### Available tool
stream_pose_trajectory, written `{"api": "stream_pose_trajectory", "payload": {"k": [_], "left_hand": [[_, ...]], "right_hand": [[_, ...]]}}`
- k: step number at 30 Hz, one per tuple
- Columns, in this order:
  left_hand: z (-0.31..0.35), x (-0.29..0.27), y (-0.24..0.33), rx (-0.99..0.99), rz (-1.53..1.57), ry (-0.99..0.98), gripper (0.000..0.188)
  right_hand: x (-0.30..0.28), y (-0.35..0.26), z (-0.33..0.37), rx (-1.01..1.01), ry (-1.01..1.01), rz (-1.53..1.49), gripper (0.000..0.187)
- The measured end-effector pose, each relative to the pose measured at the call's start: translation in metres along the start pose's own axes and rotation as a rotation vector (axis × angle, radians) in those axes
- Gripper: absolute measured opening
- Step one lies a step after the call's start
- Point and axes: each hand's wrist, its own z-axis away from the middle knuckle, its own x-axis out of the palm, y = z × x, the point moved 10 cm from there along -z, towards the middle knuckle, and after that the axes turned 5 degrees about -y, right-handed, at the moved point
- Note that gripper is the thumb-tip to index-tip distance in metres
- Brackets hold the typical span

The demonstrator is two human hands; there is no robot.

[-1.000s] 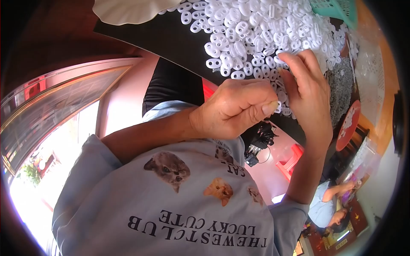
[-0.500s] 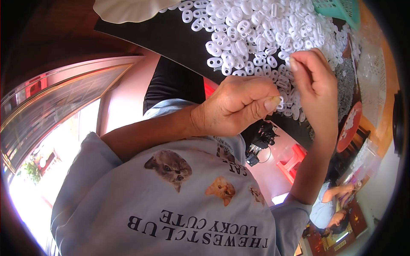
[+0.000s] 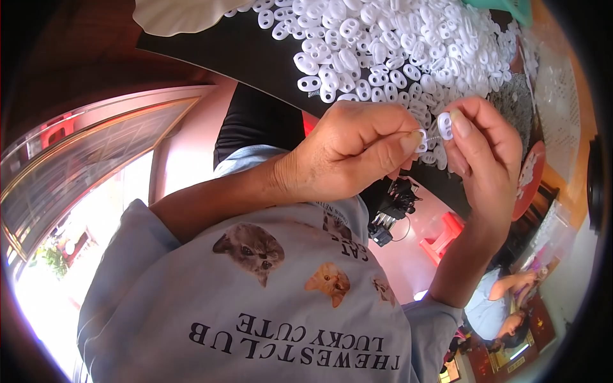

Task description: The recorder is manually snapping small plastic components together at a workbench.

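My left hand (image 3: 348, 153) is closed, its thumb and forefinger pinching a small white plastic two-hole piece (image 3: 421, 141), most of it hidden by the fingers. A thin coiled spring (image 3: 434, 138) sticks out from that piece toward the right. Facing it, a second white two-hole oval piece (image 3: 445, 126) is pinched between thumb and forefinger of my right hand (image 3: 482, 143). The spring spans the narrow gap between the two pieces; whether it touches the right one I cannot tell. Just beyond both hands spreads a heap of similar white two-hole pieces (image 3: 396, 51).
The heap lies on a black tabletop (image 3: 198, 59). A cream scalloped dish (image 3: 179, 16) stands far left, a green basket (image 3: 514, 7) far right. Right of the heap are a grey pile (image 3: 516, 102) and a red plate (image 3: 531, 179). Another person (image 3: 491, 303) sits at the lower right.
My right hand has come back from the heap, lower and nearer my left hand, now with a white two-hole piece visible in its fingers. My left hand has barely moved.
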Motion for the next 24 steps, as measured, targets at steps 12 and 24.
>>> {"api": "stream_pose_trajectory", "payload": {"k": [12,24], "left_hand": [[0.002,0.003,-0.003,0.023,-0.154,0.014,0.017],[0.003,0.001,-0.005,0.001,-0.166,0.012,0.019]], "right_hand": [[0.003,-0.003,0.012,0.002,0.020,0.028,0.014],[0.009,-0.001,0.010,0.031,0.006,0.062,0.014]]}}
